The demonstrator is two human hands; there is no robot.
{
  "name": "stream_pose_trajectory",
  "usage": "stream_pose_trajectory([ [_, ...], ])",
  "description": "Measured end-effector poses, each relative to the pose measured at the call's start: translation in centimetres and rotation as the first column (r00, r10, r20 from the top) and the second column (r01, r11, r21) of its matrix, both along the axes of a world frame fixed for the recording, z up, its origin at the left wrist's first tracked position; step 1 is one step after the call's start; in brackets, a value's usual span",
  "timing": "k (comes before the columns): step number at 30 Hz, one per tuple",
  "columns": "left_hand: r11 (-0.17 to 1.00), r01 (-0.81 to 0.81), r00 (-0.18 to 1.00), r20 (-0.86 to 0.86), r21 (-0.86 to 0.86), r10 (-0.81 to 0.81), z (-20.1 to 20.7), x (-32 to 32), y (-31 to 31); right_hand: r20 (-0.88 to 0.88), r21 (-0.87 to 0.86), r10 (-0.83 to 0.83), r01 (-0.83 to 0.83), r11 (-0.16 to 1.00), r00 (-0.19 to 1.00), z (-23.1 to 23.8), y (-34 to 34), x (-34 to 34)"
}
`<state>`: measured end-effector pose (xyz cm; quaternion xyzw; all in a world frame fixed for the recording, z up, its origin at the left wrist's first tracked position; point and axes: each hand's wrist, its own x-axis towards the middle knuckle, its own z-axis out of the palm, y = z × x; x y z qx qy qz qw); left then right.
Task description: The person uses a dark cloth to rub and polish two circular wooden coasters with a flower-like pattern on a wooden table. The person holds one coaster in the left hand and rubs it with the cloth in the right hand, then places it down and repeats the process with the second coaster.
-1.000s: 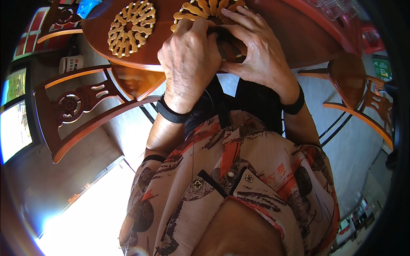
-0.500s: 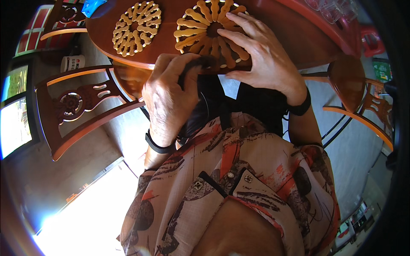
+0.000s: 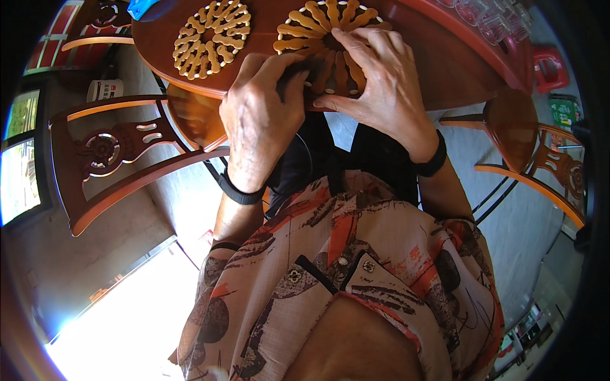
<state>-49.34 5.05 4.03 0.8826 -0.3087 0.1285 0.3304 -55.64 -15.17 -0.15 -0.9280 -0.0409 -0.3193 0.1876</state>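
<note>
A round trivet of brown wooden pegs joined by pale beads [image 3: 298, 30] is near the table's front edge. Across it lies my right hand [image 3: 386, 82], fingers bent toward its centre and thumb by the near rim, so the hand spans and grips that side. Pinched in my left hand [image 3: 262, 117] is a dark, soft-edged object [image 3: 293, 82], its kind unclear, against the trivet's near left rim. The fingers and shadow partly hide this contact. To the left, a second, similar trivet [image 3: 190, 47] lies flat on the table, untouched.
The reddish-brown table [image 3: 445, 82] curves in front of me. Clear glasses [image 3: 495, 22] stand in a red tray [image 3: 515, 60] at the far right. A blue packet [image 3: 141, 7] sits far left. Wooden chairs [image 3: 89, 197] flank me, with a red stool [image 3: 551, 70] farther right.
My left hand has shifted slightly right and up with the dark object along the trivet's near rim. My right hand's thumb has moved left, and its fingers are more bent. The view has shifted slightly.
</note>
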Motion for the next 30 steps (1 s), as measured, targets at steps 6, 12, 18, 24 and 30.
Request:
stream_pose_trajectory([
  [6, 0.999, 0.037, 0.994, 0.101, 0.038, -0.04, -1.0, 1.0, -4.2, -0.066, 0.008, 0.082, -0.082, 0.997, 0.994, 0.1, -2.0, -0.2],
  [12, 0.982, -0.012, 0.993, 0.12, 0.187, -0.011, -1.1, -1.3, -2.7, -0.138, 0.092, 0.066, -0.054, 0.994, 0.988, -0.1, -2.2, -0.5],
  [18, 0.969, 0.086, 0.988, 0.102, 0.232, -0.112, -0.1, -1.9, -0.3, -0.079, 0.104, 0.102, -0.094, 0.99, 0.992, -0.5, -2.3, -0.6],
  [24, 0.982, 0.019, 0.993, 0.113, 0.187, -0.041, -1.0, 1.2, -4.6, -0.074, 0.114, 0.113, -0.105, 0.988, 0.991, -0.4, -2.4, -0.5],
  [30, 0.97, 0.033, 0.998, 0.046, 0.243, -0.046, 0.0, -1.8, -1.9, -0.093, 0.115, 0.084, -0.073, 0.991, 0.992, -0.5, -2.3, -0.6],
])
